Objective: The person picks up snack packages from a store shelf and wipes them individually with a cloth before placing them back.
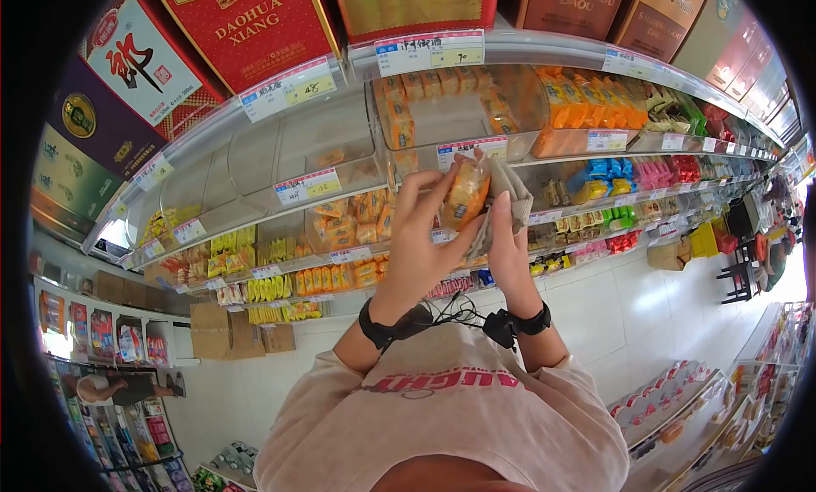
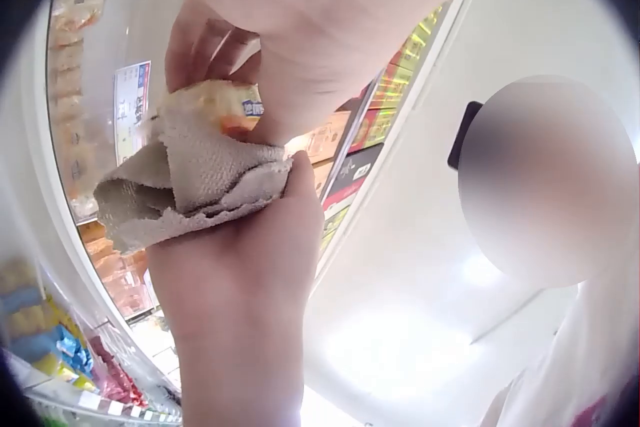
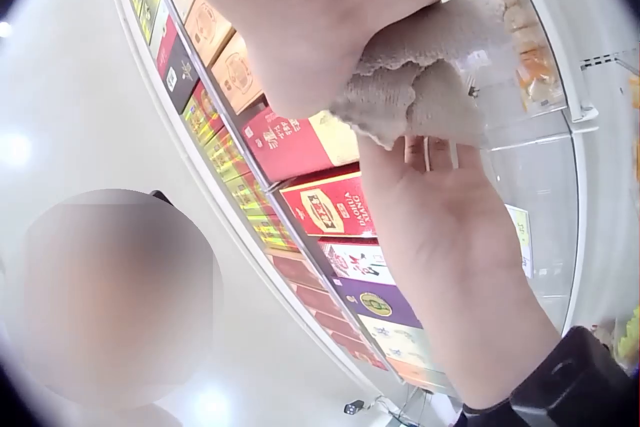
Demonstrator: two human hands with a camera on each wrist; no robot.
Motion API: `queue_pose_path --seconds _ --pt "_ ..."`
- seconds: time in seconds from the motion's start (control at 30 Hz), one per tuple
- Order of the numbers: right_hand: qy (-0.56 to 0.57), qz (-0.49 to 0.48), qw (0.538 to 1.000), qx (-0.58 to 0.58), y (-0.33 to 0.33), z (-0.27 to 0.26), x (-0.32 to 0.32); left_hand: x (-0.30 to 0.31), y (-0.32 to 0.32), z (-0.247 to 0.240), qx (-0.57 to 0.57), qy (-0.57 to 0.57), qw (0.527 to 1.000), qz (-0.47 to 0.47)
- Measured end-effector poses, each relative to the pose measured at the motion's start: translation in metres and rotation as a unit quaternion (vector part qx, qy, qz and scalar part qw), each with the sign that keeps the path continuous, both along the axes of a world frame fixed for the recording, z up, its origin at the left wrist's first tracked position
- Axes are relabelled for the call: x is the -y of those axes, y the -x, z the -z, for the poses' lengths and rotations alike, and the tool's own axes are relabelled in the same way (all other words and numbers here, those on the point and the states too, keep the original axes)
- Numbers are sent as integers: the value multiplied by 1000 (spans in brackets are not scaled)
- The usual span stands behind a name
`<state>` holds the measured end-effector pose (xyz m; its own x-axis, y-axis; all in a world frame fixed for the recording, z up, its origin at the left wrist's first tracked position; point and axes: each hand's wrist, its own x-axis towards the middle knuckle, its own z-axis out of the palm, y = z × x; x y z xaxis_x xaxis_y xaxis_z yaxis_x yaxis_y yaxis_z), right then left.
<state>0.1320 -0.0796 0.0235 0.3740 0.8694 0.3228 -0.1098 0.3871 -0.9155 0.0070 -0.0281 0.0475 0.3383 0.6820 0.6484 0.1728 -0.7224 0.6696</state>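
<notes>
Thumb and fingers of the left hand (image 1: 416,241) clasp an oval orange-and-clear plastic-wrapped packet (image 1: 466,196), its far side hidden within that grip. Against it sits a folded, rough grey cloth (image 1: 507,194), pinched in the right hand (image 1: 512,261), whose fingers are mostly concealed behind it. Beyond, a clear plastic bin (image 1: 449,118) holds orange-wrapped packets, its white price label (image 1: 470,145) partly covered.

We see a shop with a pale tiled floor (image 1: 629,309), long curved shelves (image 1: 357,164) of packaged sweets, and large boxes (image 1: 246,24) above. A white ceiling (image 2: 400,347) glows with bright light, and cardboard (image 1: 217,332) sits by the lower shelves.
</notes>
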Motion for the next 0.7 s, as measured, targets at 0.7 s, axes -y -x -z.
queue_pose_path --seconds 0.7 --pt "22 -104 955 278 -47 6 -3 -18 25 11 200 231 925 227"
